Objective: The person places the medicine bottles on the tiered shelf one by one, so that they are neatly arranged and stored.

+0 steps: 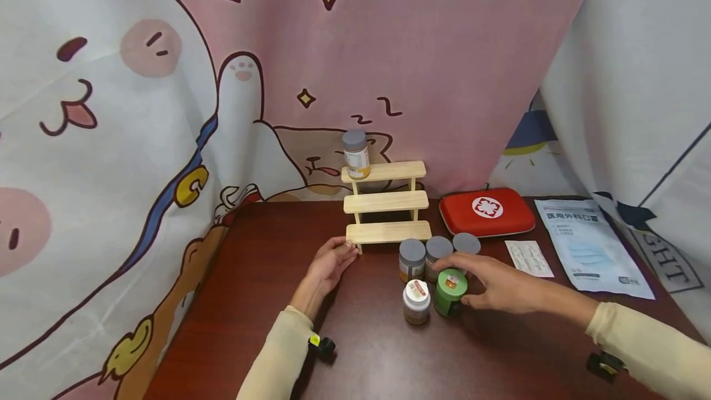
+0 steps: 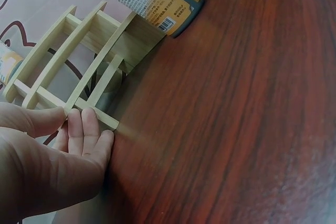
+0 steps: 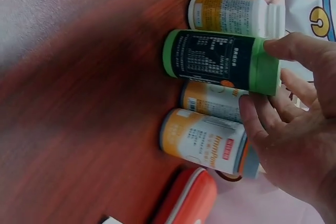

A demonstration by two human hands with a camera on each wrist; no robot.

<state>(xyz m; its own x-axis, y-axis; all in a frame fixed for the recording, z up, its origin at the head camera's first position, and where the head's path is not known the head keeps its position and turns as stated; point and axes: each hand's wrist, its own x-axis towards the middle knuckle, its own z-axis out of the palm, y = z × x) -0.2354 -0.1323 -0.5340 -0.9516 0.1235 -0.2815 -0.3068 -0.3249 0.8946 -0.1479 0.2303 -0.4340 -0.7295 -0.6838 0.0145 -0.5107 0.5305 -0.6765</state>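
My left hand (image 1: 331,262) pinches the left end of the lowest board of a small three-step wooden shelf (image 1: 387,202), thumb and fingertips meeting at its edge in the left wrist view. Over on the right, my right hand (image 1: 491,281) holds a green bottle (image 1: 451,287) by its lid, with the thumb on one side and fingers on the other. Beside it stands a white-lidded bottle (image 1: 416,302). Just behind are three grey-lidded bottles (image 1: 412,259) with orange-and-white labels, partly hidden by the right hand. Another grey-lidded bottle (image 1: 356,153) stands at the top step's left end.
A red zip case (image 1: 487,212) with a white emblem lies right of the shelf. Near it are a small printed slip (image 1: 529,258) and a face-mask packet (image 1: 591,245). Cartoon-printed curtains (image 1: 444,48) hang behind and at the sides of the brown table (image 1: 366,363).
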